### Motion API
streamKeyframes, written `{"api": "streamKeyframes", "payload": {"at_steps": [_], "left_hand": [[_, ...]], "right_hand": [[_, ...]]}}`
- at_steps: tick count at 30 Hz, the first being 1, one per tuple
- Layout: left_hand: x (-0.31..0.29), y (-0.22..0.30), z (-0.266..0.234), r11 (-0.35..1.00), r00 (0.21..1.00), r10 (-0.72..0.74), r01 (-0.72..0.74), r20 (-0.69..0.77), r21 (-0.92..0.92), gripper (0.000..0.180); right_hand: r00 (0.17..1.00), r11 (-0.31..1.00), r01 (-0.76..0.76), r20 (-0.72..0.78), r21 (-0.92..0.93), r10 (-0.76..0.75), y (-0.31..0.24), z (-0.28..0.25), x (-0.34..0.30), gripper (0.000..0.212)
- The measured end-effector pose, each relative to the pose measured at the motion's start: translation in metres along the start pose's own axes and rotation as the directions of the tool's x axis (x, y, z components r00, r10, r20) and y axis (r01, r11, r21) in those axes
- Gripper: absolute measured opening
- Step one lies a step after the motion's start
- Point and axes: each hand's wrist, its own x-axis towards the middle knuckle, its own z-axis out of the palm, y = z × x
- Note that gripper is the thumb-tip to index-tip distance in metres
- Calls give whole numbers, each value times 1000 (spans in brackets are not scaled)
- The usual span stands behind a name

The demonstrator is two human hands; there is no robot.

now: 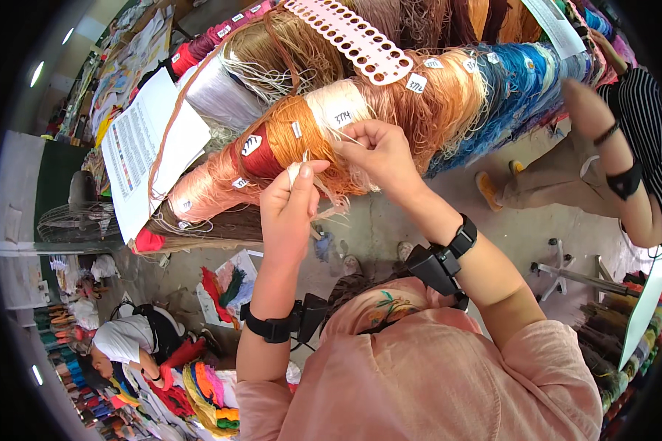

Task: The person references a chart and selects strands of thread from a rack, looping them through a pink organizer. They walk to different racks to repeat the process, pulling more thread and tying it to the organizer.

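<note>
My left hand (290, 202) is closed in a pinch on a small white piece of thread (294, 173), in front of the orange-brown skeins. To its right, my right hand (381, 154) pinches pale strands at the cream thread bundle (337, 105), thumb and forefinger together. The orange thread bundle (290, 132) and a dark red bundle (254, 156) lie beside the cream one on a long roll of hanging threads. Pale loose ends (337, 206) dangle below my hands. My fingers partly cover the strands, so their exact ends are hidden.
A pink card with holes (349, 40) rests across the bundles, and printed sheets (143, 151) lie at left. Blue skeins (515, 81) continue rightward. A person in a striped top (643, 125) stands at right; another person (136, 338) bends over colored threads at lower left. A fan (77, 213) stands left.
</note>
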Motion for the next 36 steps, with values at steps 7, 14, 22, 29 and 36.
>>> {"api": "streamKeyframes", "payload": {"at_steps": [7, 14, 22, 29, 36], "left_hand": [[-6, -2, -3, 997, 999, -41, 41, 5, -63, 24], [12, -5, 21, 900, 978, -183, 126, -100, -417, 24], [-77, -108, -81, 775, 861, -497, 497, 110, -391, 18], [-427, -271, -258, -315, 370, -773, 480, -515, 819, 15], [-328, -262, -220, 745, 318, -549, 606, -773, -279, 13]], "right_hand": [[995, 993, 83, -50, -87, -87, -9, 8, -2, 10], [835, 892, 438, 417, -111, -358, -25, -11, -40, 5], [866, 923, 304, 471, -235, -165, 1, -33, -49, 6], [962, 926, 266, 131, -267, -238, -15, 0, -11, 7], [919, 802, 353, 18, -482, -394, -7, 17, 2, 7]]}}
